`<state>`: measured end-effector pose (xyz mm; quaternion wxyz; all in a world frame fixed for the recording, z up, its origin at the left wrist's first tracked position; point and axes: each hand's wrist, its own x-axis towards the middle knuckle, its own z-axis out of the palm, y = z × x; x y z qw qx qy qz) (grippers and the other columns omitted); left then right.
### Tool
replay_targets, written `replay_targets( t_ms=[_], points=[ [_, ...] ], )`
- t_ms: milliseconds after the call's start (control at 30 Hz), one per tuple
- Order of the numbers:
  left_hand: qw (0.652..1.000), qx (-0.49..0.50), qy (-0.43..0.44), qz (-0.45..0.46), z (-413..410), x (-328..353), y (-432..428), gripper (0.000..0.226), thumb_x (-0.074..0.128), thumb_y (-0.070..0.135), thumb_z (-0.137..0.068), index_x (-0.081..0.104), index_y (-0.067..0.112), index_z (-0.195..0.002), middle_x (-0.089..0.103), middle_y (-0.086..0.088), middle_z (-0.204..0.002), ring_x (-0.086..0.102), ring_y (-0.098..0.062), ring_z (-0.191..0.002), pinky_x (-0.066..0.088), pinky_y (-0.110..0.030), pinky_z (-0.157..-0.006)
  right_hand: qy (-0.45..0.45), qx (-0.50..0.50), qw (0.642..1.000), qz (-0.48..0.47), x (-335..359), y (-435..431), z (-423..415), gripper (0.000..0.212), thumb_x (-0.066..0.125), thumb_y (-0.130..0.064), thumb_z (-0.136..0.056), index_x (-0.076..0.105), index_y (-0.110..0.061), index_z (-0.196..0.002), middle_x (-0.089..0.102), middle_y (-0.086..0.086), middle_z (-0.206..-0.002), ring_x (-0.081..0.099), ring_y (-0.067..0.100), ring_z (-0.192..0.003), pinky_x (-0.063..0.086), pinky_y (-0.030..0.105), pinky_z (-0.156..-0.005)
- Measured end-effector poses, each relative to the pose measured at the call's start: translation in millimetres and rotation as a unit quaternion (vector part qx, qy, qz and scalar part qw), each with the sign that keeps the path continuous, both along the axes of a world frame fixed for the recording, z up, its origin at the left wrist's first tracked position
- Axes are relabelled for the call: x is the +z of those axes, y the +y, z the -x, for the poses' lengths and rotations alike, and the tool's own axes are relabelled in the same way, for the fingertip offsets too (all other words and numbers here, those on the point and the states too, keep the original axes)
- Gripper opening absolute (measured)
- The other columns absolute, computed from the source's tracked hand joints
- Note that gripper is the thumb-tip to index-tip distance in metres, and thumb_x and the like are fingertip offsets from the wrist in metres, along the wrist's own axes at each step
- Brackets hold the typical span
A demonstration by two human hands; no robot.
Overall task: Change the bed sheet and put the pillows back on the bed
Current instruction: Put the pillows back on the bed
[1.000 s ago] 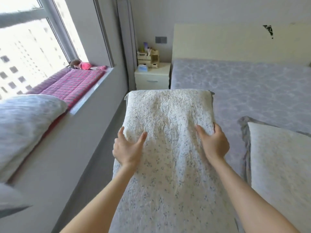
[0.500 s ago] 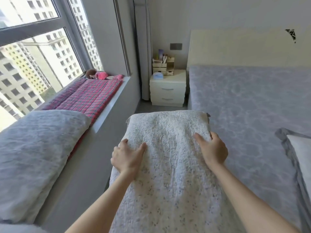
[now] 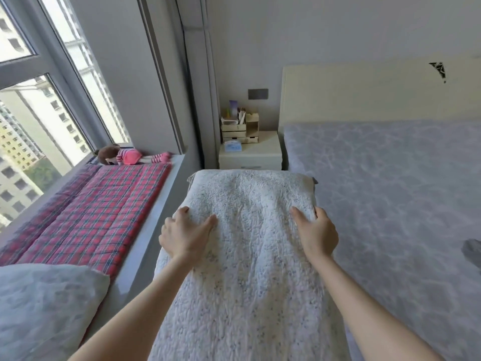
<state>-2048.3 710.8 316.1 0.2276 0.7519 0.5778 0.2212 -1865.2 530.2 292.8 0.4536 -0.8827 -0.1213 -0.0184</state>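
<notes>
Pillow [image 3: 247, 287] between left hand [image 3: 185, 235] and right hand [image 3: 317, 234], thumbs on top, fingers round its sides.

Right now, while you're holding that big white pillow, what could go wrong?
The pillow seems to hang partly over the gap between the bed and the window ledge. The left grip and right grip hold only its side edges, so it might slip down to the floor. The nightstand stands just ahead with a small organizer on top; a wide swing could perhaps knock things off it.
</notes>
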Motion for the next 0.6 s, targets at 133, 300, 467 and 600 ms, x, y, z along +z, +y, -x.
replay_targets(
  t_ms=[133,300,467,600],
  points=[
    [0.999,-0.042,-0.023,-0.004,-79,1,80,0.077,0.063,0.073,-0.064,0.050,0.027,-0.124,0.057,-0.010,-0.117,0.051,-0.029,-0.115,0.039,-0.040,-0.097,-0.008,-0.042,0.999,-0.009,1,69,-64,0.054,0.056,-0.067,-0.078,0.062,-0.020,-0.102,0.068,-0.001,-0.086,0.064,0.023,-0.079,0.051,0.036,-0.071],
    [0.993,-0.116,-0.035,0.000,-199,2,174,0.076,0.065,0.071,-0.064,0.049,0.027,-0.124,0.056,-0.009,-0.118,0.048,-0.029,-0.117,0.037,-0.042,-0.098,-0.009,-0.130,0.991,-0.018,4,141,-147,0.049,0.060,-0.062,-0.081,0.063,-0.018,-0.103,0.066,-0.002,-0.078,0.062,0.021,-0.073,0.040,0.028,-0.060],
    [0.978,-0.209,-0.019,-0.013,-329,12,235,0.078,0.063,0.075,-0.064,0.048,0.029,-0.125,0.055,-0.010,-0.119,0.048,-0.030,-0.118,0.037,-0.042,-0.098,-0.007,-0.220,0.975,-0.005,17,181,-223,0.070,0.059,-0.057,-0.085,0.042,-0.023,-0.143,0.070,0.003,-0.102,0.066,0.024,-0.091,0.039,0.026,-0.064],
    [0.956,-0.291,-0.017,-0.024,-439,14,259,0.077,0.063,0.074,-0.066,0.048,0.028,-0.126,0.056,-0.010,-0.119,0.051,-0.031,-0.114,0.039,-0.038,-0.091,-0.008,-0.274,0.962,0.000,15,193,-299,0.074,0.055,-0.063,-0.084,0.032,-0.032,-0.147,0.071,0.004,-0.102,0.065,0.023,-0.092,0.047,0.031,-0.070]
  ],
)
